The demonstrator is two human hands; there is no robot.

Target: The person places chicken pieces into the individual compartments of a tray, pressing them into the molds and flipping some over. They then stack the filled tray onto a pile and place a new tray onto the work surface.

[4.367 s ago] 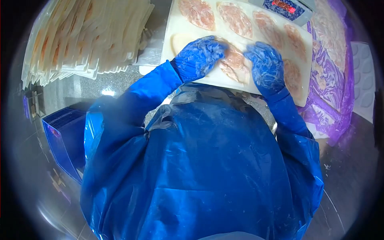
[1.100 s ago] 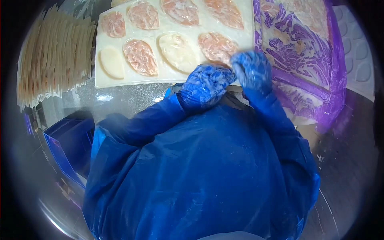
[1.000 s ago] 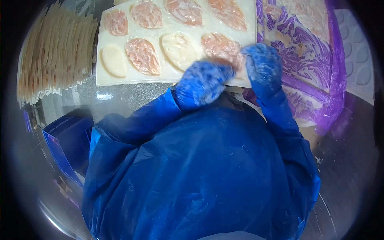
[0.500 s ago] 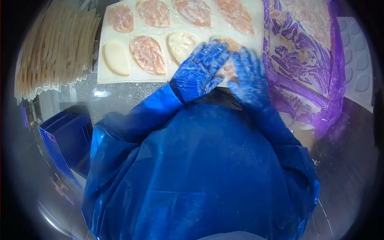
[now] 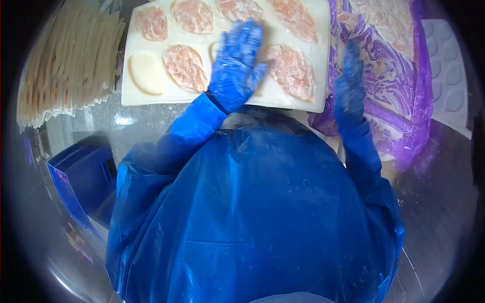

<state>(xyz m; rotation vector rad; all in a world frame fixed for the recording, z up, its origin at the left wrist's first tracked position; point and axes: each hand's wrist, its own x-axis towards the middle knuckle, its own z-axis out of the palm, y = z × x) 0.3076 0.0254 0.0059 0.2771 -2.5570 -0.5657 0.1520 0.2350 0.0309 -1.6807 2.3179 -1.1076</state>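
Observation:
A white moulded tray (image 5: 319, 103) with teardrop-shaped hollows holds several flat pieces of pale pink raw meat. My left hand (image 5: 235, 68), in a wet blue glove, lies with fingers stretched over the middle of the front row, covering most of a hollow there. Right of it, a meat piece (image 5: 292, 72) fills the last front hollow, with no hand on it. My right hand (image 5: 349, 73) is turned edge-on and blurred above the near-left part of the purple plastic bag (image 5: 424, 96), fingers extended, nothing visible in it. An empty hollow (image 5: 145, 74) shows at the front left.
A tall row of thin whitish sheets (image 5: 68, 63) stands at the left. Below it is a blue box (image 5: 81, 177). Pale raw meat (image 5: 386, 25) lies on the open purple bag. Another white moulded tray (image 5: 447, 70) sits at the far right.
Both hands have left the meat piece in the right front hollow, now uncovered. My left hand has shifted left; my right hand has swung right, over the purple bag.

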